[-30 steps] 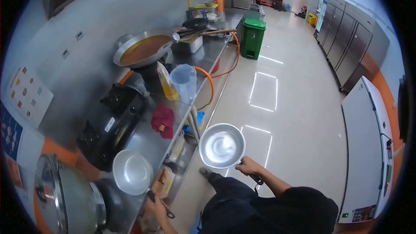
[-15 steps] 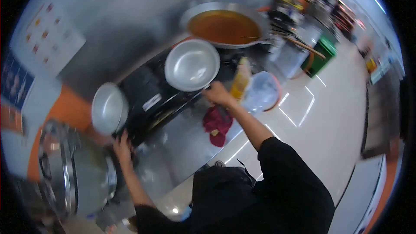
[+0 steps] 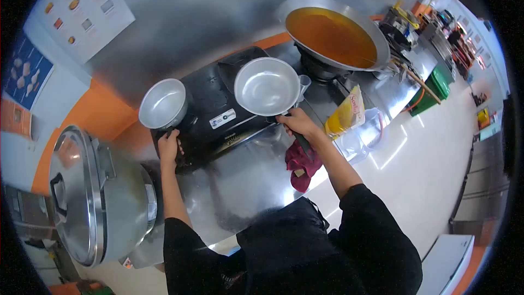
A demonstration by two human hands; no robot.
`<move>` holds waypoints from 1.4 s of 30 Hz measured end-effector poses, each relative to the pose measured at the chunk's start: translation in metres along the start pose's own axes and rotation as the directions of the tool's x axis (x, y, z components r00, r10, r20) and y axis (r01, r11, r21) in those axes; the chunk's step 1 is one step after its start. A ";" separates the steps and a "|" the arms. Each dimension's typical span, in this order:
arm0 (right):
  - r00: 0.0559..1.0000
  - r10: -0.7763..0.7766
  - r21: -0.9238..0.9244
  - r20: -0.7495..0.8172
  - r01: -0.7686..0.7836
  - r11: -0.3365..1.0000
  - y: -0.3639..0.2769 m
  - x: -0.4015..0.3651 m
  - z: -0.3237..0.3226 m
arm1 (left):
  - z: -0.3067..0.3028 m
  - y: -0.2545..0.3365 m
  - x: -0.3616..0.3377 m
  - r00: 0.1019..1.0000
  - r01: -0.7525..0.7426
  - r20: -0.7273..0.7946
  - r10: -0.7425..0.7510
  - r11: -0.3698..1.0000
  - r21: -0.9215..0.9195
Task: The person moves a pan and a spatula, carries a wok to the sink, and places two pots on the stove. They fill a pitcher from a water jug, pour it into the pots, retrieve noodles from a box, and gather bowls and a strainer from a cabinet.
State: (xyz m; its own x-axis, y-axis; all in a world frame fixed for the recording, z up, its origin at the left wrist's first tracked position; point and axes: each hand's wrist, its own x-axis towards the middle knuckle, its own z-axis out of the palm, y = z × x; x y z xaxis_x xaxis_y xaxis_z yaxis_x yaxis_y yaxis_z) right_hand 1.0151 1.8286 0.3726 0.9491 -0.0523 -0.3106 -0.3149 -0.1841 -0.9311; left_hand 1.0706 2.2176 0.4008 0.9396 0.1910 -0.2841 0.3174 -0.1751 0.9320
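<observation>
A two-burner black stove (image 3: 207, 95) stands on the steel counter (image 3: 234, 186). My left hand (image 3: 169, 146) is closed around the black handle of a small metal saucepan (image 3: 162, 104) at the stove's left end. Over the right side of the stove is a second metal saucepan (image 3: 267, 86). My right hand (image 3: 297, 123) grips its black handle, whose end sticks out past my fingers. Both saucepans look empty inside. Below my right hand lies a dark red cloth (image 3: 301, 165) on the counter's front edge.
A wide wok (image 3: 382, 49) of orange-brown liquid sits on a burner at the back right. Nearer are a yellow pouch (image 3: 345, 114) and a clear plastic tub (image 3: 357, 145). A big lidded pot (image 3: 125, 213) stands left. A green bin (image 3: 434, 90) is on the floor.
The view has swung and steadied, so the stove and wok sit further right in it. Both hands keep hold of their saucepan handles, and the left saucepan appears higher and closer to the stove.
</observation>
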 end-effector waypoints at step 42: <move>0.995 -0.093 -0.138 0.027 0.096 0.986 -0.065 0.114 -0.005 | -0.008 -0.022 -0.009 0.998 0.058 0.035 -0.049 0.924 -0.378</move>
State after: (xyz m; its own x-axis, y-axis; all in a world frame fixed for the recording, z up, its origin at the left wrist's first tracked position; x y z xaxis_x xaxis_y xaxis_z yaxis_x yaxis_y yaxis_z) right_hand 1.1442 1.8294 0.3987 0.9737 -0.0081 -0.2279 -0.2183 -0.3217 -0.9213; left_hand 1.0539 2.2273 0.3848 0.9270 0.1649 -0.3368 0.2997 0.2141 0.9297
